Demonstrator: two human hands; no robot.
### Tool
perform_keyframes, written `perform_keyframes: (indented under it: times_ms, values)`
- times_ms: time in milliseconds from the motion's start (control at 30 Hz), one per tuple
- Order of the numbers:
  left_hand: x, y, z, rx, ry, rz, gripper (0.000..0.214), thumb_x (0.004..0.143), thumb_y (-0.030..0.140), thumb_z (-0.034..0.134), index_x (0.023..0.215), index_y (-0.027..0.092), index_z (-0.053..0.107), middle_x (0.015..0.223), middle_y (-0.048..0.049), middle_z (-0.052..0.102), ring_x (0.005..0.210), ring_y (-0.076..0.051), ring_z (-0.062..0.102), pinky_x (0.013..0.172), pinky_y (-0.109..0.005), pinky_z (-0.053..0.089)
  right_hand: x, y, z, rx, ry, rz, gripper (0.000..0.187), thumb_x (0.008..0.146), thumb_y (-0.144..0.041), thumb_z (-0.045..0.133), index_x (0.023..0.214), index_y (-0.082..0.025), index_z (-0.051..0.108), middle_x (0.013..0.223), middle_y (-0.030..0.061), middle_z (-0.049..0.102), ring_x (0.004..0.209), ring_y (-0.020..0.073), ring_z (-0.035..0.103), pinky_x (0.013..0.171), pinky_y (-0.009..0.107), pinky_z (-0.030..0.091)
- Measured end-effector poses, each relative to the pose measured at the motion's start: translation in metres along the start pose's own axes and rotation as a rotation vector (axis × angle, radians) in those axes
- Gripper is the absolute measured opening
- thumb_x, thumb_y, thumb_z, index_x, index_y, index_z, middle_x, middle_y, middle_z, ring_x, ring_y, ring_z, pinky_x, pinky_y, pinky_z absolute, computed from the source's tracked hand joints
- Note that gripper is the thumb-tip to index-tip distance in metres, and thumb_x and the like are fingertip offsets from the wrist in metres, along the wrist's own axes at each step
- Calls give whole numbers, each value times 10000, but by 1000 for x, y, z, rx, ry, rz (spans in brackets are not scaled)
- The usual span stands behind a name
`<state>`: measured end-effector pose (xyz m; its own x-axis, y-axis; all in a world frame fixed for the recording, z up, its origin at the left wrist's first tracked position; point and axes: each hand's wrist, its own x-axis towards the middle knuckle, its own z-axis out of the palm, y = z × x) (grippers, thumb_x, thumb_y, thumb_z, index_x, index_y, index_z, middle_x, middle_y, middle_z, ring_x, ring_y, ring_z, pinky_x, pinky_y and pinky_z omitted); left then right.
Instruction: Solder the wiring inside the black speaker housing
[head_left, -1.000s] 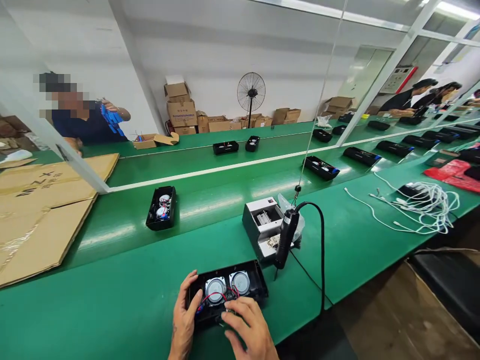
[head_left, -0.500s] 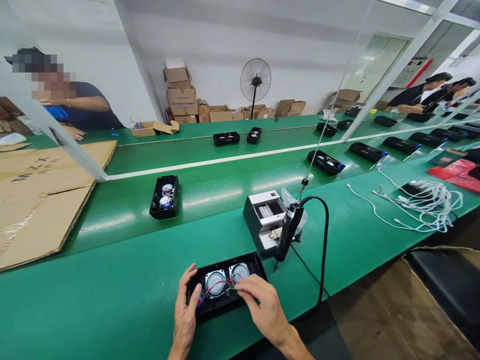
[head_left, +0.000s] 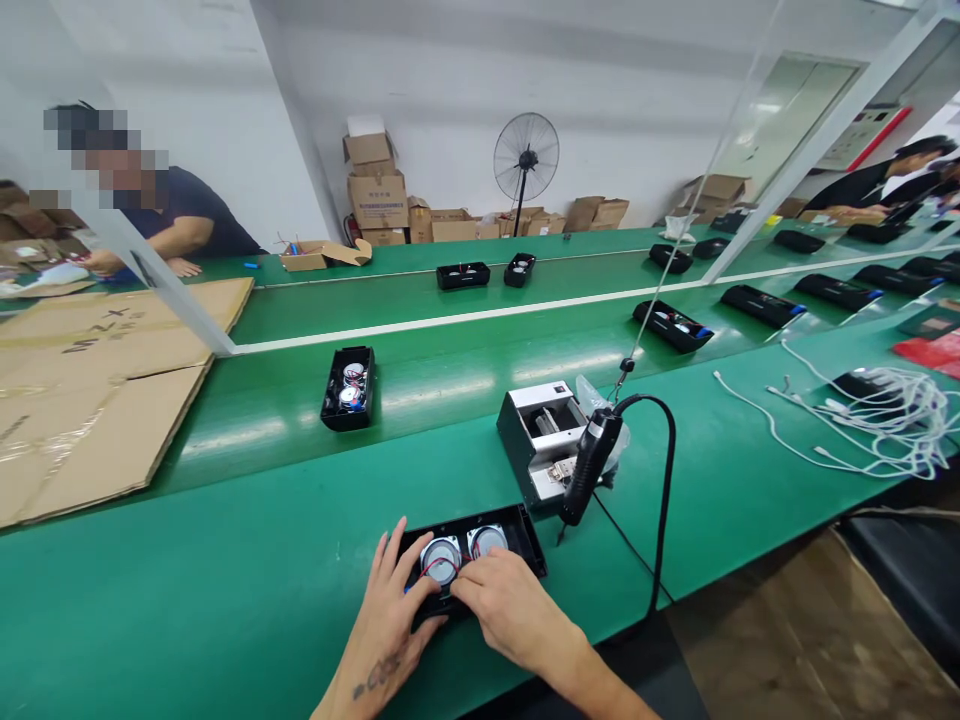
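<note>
A black open speaker housing (head_left: 517,532) with two round silver speaker units and red wires lies at the near edge of the green bench (head_left: 225,560). My left hand (head_left: 390,610) rests flat on its left end, fingers spread. My right hand (head_left: 506,605) lies over the housing's front middle, fingertips on the wires and parts inside; what the fingers pinch is hidden. A black electric screwdriver (head_left: 589,470) hangs on a cord just right of the housing, over a grey and white box (head_left: 536,440).
Another open housing (head_left: 349,388) sits on the conveyor belt beyond; more black housings (head_left: 675,325) lie farther right. Flattened cardboard (head_left: 90,390) covers the left. White cables (head_left: 877,410) are piled at the right. A person (head_left: 169,225) works across the line; a fan (head_left: 526,160) stands behind.
My right hand has moved from the housing's right side to its front middle. My left hand has slid further onto the left end. The view has shifted slightly.
</note>
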<state>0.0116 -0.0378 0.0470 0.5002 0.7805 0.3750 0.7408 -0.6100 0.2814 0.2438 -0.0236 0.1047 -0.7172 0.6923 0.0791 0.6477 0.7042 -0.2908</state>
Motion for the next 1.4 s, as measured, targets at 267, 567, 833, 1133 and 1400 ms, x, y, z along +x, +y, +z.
perform_keyframes:
  times_ms: [267,567,833,1133,1400]
  values:
    - [1,-13,12,-46,-103,39,377,725,142,793,1071,287,753,1496,-96,654,1564,-532,337,1198,-853,312,2,5,4,147,58,24,108,846,-123,657,897,-212,691,906,32,767,782,218,671,710,356,450]
    - [-17,-53,70,-82,-85,116,392,641,260,876,1018,343,809,1505,-65,651,1591,-591,207,1246,-872,125,3,15,75,-34,478,-70,202,698,-76,623,816,-228,560,722,3,689,579,196,585,598,345,345]
    - [7,-57,49,-191,-217,79,462,676,282,919,1107,405,808,1425,-52,709,1591,-548,269,1190,-919,27,18,20,68,20,408,-4,243,663,-97,676,876,-212,666,742,19,750,666,226,689,712,344,443]
    - [105,-49,-39,-628,-514,-310,350,511,400,1012,659,265,724,1322,-47,757,1495,-437,505,1290,-624,268,68,38,-42,329,-232,285,424,748,-267,925,1159,-266,823,1081,33,845,1028,278,768,796,288,509]
    - [121,-59,-36,-728,-599,-298,556,531,591,939,553,196,549,1149,-6,759,1100,-265,656,931,-318,486,83,43,-47,205,-281,230,622,730,-459,953,1283,-243,768,1155,90,821,1115,353,740,877,358,530]
